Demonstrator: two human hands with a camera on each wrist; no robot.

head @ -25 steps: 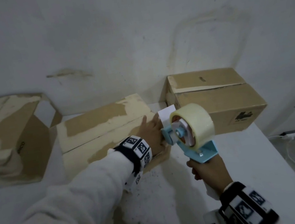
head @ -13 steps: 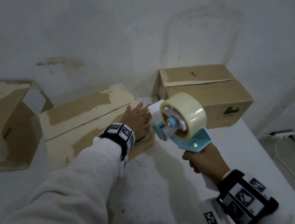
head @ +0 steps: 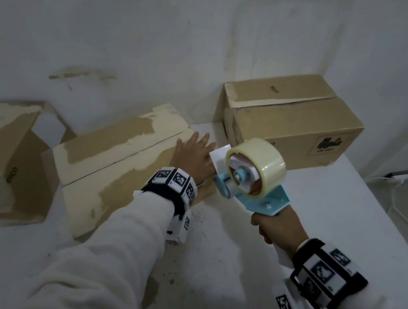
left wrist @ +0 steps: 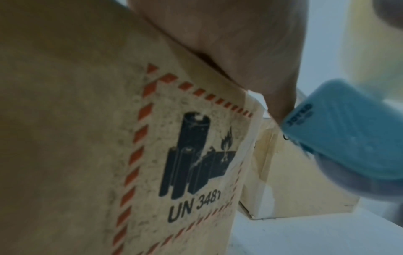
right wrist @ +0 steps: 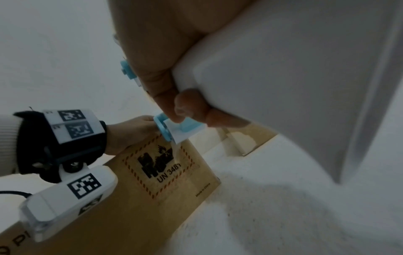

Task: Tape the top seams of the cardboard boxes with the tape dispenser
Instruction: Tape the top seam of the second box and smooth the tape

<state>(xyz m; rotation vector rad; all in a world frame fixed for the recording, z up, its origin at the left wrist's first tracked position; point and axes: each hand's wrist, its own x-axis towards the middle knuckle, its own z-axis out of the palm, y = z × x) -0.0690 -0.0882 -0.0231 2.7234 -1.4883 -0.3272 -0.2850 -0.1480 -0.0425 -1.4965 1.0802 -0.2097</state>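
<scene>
The tape dispenser (head: 250, 177), light blue with a roll of clear tape (head: 259, 165), is held above the white surface (head: 333, 215), its front end at the right end of the middle box (head: 122, 169). The right hand (head: 278, 227) is wrapped round its handle. The left hand (head: 194, 155) lies flat on the middle box's top at that end, fingers straight and spread, holding nothing. The box's top seam (head: 126, 156) shows as a dark line. Its side bears a battery label (right wrist: 160, 165) reading UN 3481. A second closed box (head: 291, 123) stands to the right against the wall (head: 184, 41), and an open box (head: 6, 163) to the left.
</scene>
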